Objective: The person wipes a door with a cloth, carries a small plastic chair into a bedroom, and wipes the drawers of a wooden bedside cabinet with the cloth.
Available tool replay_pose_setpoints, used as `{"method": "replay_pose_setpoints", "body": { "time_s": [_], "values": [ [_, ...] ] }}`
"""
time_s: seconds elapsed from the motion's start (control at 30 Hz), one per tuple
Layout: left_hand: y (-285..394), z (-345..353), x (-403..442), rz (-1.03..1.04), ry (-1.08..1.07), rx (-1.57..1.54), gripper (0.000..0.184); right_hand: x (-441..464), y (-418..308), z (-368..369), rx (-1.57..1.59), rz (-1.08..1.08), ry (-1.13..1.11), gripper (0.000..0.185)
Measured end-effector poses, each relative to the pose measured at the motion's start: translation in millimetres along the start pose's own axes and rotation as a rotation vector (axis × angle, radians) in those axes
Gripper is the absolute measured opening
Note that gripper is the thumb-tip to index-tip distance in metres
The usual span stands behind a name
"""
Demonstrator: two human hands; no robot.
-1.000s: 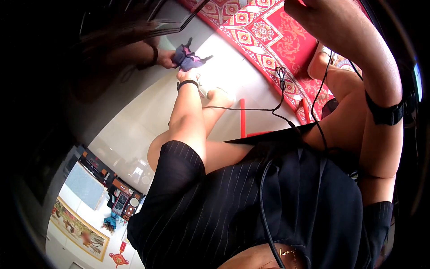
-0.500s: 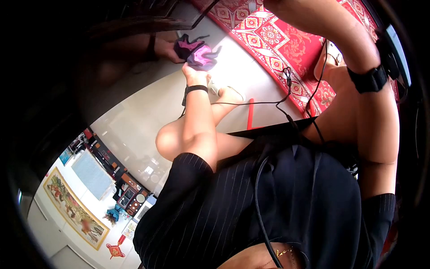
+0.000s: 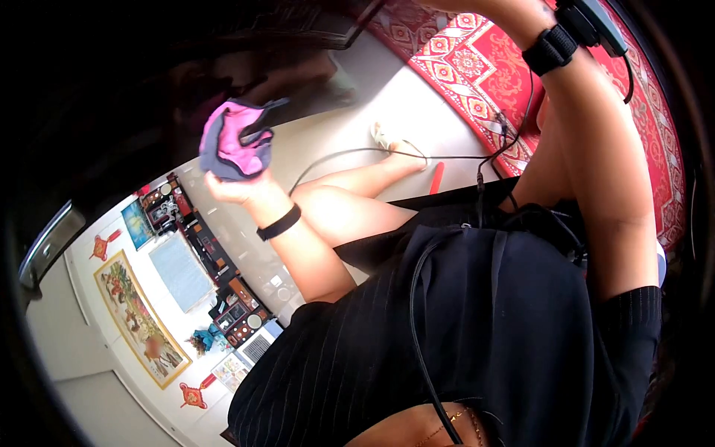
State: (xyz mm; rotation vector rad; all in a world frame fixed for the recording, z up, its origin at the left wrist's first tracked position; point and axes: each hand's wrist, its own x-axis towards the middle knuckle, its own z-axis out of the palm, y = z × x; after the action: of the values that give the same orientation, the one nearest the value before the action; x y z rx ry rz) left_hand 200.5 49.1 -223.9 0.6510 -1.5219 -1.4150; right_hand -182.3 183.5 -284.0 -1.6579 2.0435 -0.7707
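Red carpet (image 3: 510, 63) lies toward one o'clock of my remote view, and a framed picture (image 3: 141, 319) is at eight o'clock. At ten o'clock I see the left hand (image 3: 232, 189) gripping the pink-grey cloth (image 3: 232, 141) by its edge. Between twelve and one o'clock, the right hand (image 3: 450, 4) is mostly cut off; its state I cannot tell.

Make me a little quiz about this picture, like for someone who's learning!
1. Which hand holds the pink and grey cloth?
2. True or false: the rug is plain blue.
3. What colour is the frame of the long picture: (a) black, (b) golden yellow, (c) green?

Key:
1. The left hand.
2. False: it is red, with patterns.
3. b, golden yellow.
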Motion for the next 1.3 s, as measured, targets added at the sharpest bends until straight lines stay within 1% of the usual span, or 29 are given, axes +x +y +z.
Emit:
{"method": "replay_pose_setpoints", "body": {
  "time_s": [0.03, 0.07, 0.1, 0.13, 0.17, 0.2, 0.27, 0.33, 0.37, 0.4, 0.47, 0.53, 0.57, 0.67, 0.7, 0.73, 0.83, 0.93, 0.97, 1.03, 1.07, 1.1, 1.2, 1.23, 1.3],
  "values": [
    [9, 2, 8, 0.159, 0.135, -0.01, 0.061, 0, 0, 0, -0.001, -0.007, -0.003, 0.021],
    [25, 3, 8, 0.209, 0.216, 0.097, 0.053, 1, -2, 0, -0.001, -0.013, -0.01, 0.021],
    [34, 8, 13, 0.454, 0.361, 0.398, 0.048, -1, -8, -3, 0.017, 0.062, -0.068, 0.023],
    [35, 12, 21, 0.699, 0.501, 0.698, 0.044, -1, -10, -2, 0.013, 0.06, -0.062, 0.024],
    [29, -8, 34, 0.851, 0.432, 0.72, 0.04, -1, -10, 1, 0.006, 0.059, -0.055, 0.025],
    [19, 14, 30, 0.834, 0.531, 0.853, 0.044, -2, -10, 2, -0.001, 0.061, -0.05, 0.026],
    [-14, 2, 37, 0.723, 0.611, 1.183, 0.055, -3, -13, 0, -0.008, 0.091, -0.098, 0.028],
    [-48, -8, 37, 0.846, 0.514, 1.575, 0.07, -4, -15, -6, -0.025, 0.151, -0.147, 0.028],
    [-63, -4, 35, 0.79, 0.503, 1.544, 0.082, -7, -15, -8, -0.016, 0.125, -0.13, 0.027],
    [-80, 4, 32, 0.703, 0.532, 1.474, 0.085, -11, -14, -11, -0.004, 0.098, -0.117, 0.027],
    [-116, 3, 28, 0.57, 0.575, 1.595, 0.091, -17, -21, -17, 0.001, 0.074, -0.106, 0.027],
    [-147, 21, 20, 0.392, 0.642, 1.595, 0.101, -18, -27, -19, -0.015, 0.081, -0.115, 0.027],
    [-160, 26, 17, 0.381, 0.66, 1.571, 0.1, -13, -25, -13, -0.035, 0.104, -0.134, 0.027],
    [-204, 24, 16, 0.254, 0.75, 1.54, 0.1, -1, -20, 0, -0.073, 0.177, -0.194, 0.028],
    [-205, 32, 16, 0.183, 0.779, 1.464, 0.094, -4, -31, -7, -0.068, 0.205, -0.213, 0.029],
    [-209, 35, 16, 0.16, 0.797, 1.45, 0.095, -3, -37, -11, -0.063, 0.233, -0.229, 0.03],
    [-236, 31, 17, 0.096, 0.858, 1.441, 0.099, 3, -28, 2, -0.136, 0.173, -0.231, 0.034],
    [-270, 32, 8, -0.067, 0.913, 1.339, 0.1, 1, -26, 5, -0.149, 0.119, -0.187, 0.039],
    [-273, 42, 6, -0.169, 0.943, 1.255, 0.099, -4, -31, 2, -0.149, 0.125, -0.2, 0.04],
    [-328, 25, 5, -0.311, 1.036, 1.147, 0.093, -4, -42, -8, -0.145, 0.18, -0.248, 0.042],
    [-339, 23, 4, -0.416, 1.053, 1.086, 0.089, -1, -45, -11, -0.139, 0.226, -0.285, 0.043],
    [-348, 20, -1, -0.5, 1.047, 1.04, 0.084, 6, -46, -13, -0.118, 0.305, -0.35, 0.043],
    [-380, 8, -16, -0.68, 0.984, 0.948, 0.071, 5, -33, -7, -0.079, 0.299, -0.323, 0.047],
    [-391, 4, -21, -0.728, 0.954, 0.921, 0.067, 1, -29, -8, -0.083, 0.25, -0.289, 0.048],
    [-412, -3, -29, -0.814, 0.894, 0.882, 0.059, 0, -37, -13, -0.132, 0.271, -0.285, 0.052]
  ]
}}
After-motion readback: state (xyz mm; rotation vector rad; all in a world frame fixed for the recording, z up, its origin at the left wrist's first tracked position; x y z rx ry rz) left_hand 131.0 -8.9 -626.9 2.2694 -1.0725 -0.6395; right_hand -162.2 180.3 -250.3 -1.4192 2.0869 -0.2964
